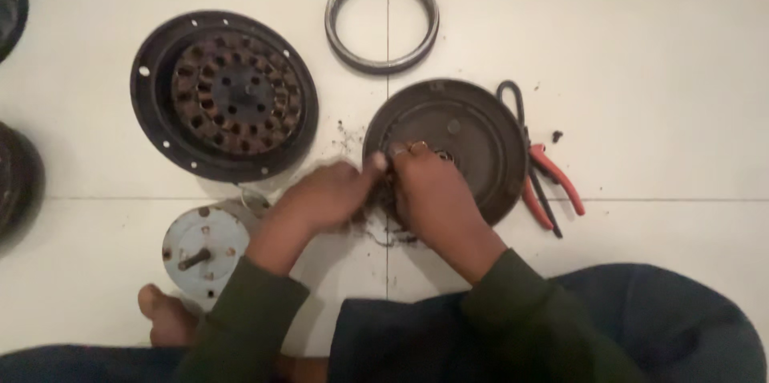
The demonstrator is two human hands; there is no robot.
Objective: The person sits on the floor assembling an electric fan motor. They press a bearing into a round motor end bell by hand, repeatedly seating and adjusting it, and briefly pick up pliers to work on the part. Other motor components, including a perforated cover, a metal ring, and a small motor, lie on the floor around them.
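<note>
Far left edge: two dark round objects [18,179], cut off by frame, can't tell what. Lower left: pale grey round metal motor cap w/ short shaft [200,248], lying on white tiled floor [657,46], next to a bare foot [164,315]. Above it: large black round housing w/ rusty slotted rotor core [226,94], flat on floor. Top centre: grey metal ring [382,20], apart from the rest.

Centre: left hand [324,199] w/ grip closed, pinching sth small and dark, too blurred to name. Right hand [432,191] touching it, fingers curled shut on same dark bits, over near edge of dark round metal cover plate [469,139]. Plate lies flat just right of centre; dark debris around its left side.

Right of plate: red-handled pliers [553,183], touching plate's rim. No labels or packages visible.
</note>
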